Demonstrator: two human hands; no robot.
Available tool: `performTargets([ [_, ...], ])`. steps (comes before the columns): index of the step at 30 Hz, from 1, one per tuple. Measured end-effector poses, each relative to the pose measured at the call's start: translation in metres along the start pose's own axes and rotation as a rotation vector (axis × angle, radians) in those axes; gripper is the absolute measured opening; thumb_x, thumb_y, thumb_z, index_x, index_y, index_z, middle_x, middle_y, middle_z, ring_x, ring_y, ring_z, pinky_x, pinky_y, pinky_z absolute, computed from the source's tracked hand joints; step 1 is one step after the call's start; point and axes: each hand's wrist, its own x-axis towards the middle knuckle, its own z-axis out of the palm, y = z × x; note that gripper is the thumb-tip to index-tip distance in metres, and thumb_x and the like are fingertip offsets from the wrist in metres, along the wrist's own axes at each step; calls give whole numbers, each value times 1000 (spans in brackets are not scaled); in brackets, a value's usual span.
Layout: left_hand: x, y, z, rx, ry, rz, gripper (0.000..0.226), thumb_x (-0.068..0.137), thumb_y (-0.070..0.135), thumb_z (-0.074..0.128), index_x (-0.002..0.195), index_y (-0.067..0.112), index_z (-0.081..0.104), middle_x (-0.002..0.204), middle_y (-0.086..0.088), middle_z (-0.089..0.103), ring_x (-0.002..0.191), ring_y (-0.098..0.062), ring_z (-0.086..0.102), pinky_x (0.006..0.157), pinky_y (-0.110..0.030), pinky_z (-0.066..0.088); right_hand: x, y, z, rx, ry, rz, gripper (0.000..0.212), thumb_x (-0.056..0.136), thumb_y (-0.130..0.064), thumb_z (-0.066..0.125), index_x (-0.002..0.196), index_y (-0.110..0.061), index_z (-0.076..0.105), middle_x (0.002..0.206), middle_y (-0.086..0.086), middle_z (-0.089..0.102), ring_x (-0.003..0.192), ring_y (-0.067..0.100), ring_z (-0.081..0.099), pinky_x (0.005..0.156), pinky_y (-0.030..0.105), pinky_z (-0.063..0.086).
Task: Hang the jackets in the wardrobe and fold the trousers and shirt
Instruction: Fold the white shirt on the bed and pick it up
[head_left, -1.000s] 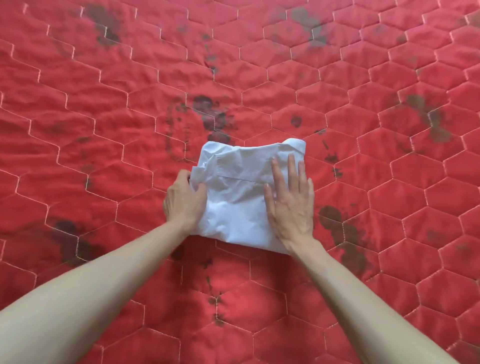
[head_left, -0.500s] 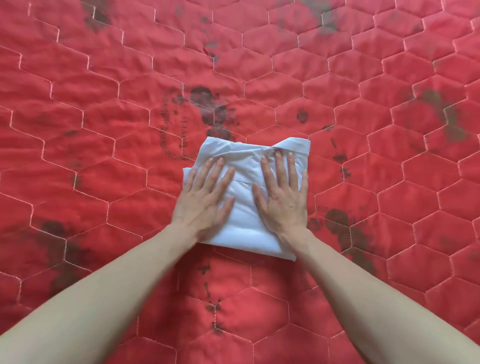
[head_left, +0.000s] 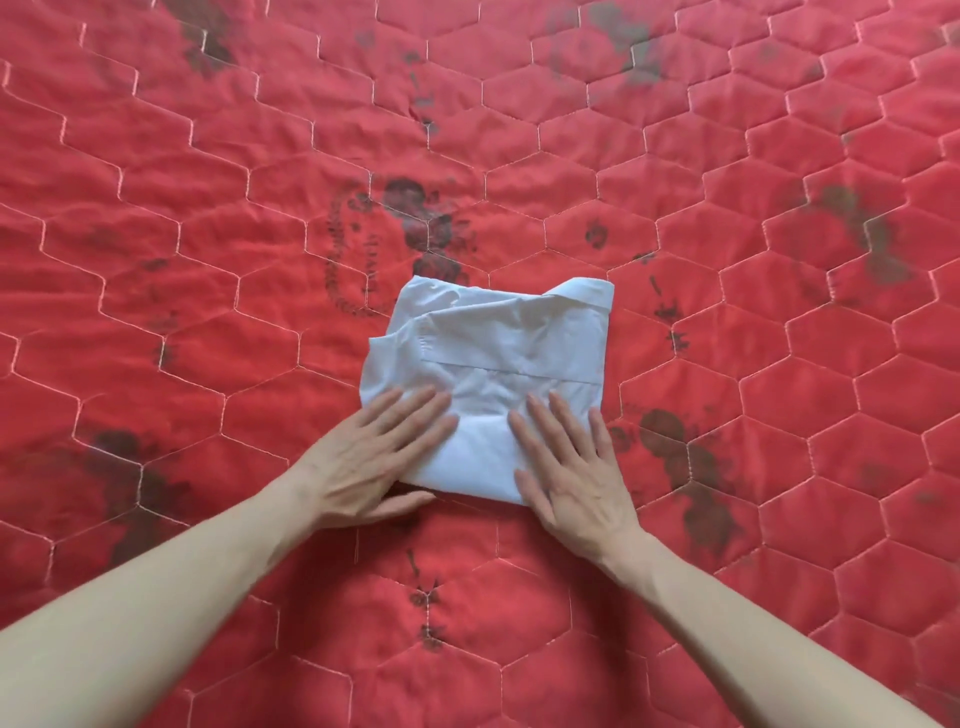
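Shirt: a white shirt (head_left: 501, 364), folded into a compact, roughly square bundle, lies flat at the centre of the view on the quilt.
Collar: the shirt's collar (head_left: 582, 291) sits at the bundle's 1 o'clock corner, turned up slightly; a straight seam runs across the middle of the bundle.
Left hand: the left hand (head_left: 371, 460) lies flat at the bundle's 7 o'clock corner, fingers straight and slightly spread, pointing towards 1 o'clock. The fingertips rest on the white cloth; the palm and thumb lie on the quilt just off the near edge. It grips nothing.
Right hand: the right hand (head_left: 576, 467) lies flat at the bundle's 5 o'clock corner, fingers straight and close together, pointing towards 11 o'clock. The fingers press on the cloth, the heel of the hand reaches past the near edge onto the quilt. It grips nothing.
Gap between hands: a strip of white cloth shows between the two hands; they do not touch each other.
Forearms: both bare forearms enter from the bottom corners, at 7 and 5 o'clock, and converge on the shirt.
Quilt: a red quilt (head_left: 208, 260) stitched in pale hexagons fills the whole view, creased, with dark printed blotches scattered at 12, 3 and 8 o'clock of the shirt.
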Motion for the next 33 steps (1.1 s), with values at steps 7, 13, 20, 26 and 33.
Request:
performTargets([
  [7,-1,18,-14,20,-70,-184,77,86,9,58,158,-4,34,164,-33,27,150,-53,30,120,-59,35,-31,15,-19,34,-84,-170,80,88,-29,59,160,-3,35,169,21,22,159,36,17,127,50,24],
  [13,7,44,-32,-66,-88,-385,75,88,-12,17,162,-1,21,169,-28,16,156,-46,21,126,-48,28,-25,1,-41,-25,-45,-104,69,69,12,56,137,1,62,147,29,55,135,42,57,110,50,50],
  [20,-36,54,-61,-508,40,-425,32,91,9,61,120,19,66,111,-2,72,103,-34,67,77,-38,50,-44,6,-80,240,-39,1,32,71,-3,82,100,-11,73,84,3,73,75,32,69,66,36,55],
  [26,-76,55,-62,-811,83,-574,26,100,46,51,84,26,47,66,12,58,60,-8,51,62,-24,44,-91,17,-98,477,41,89,17,97,-33,67,111,-24,70,89,-9,70,78,14,67,74,29,51],
  [33,-52,80,-52,-1014,161,-851,63,84,92,26,95,32,39,66,-1,57,66,-22,61,68,-43,47,-60,-8,-80,785,70,543,16,107,-50,44,102,-35,46,63,-14,56,56,10,50,58,28,40],
])
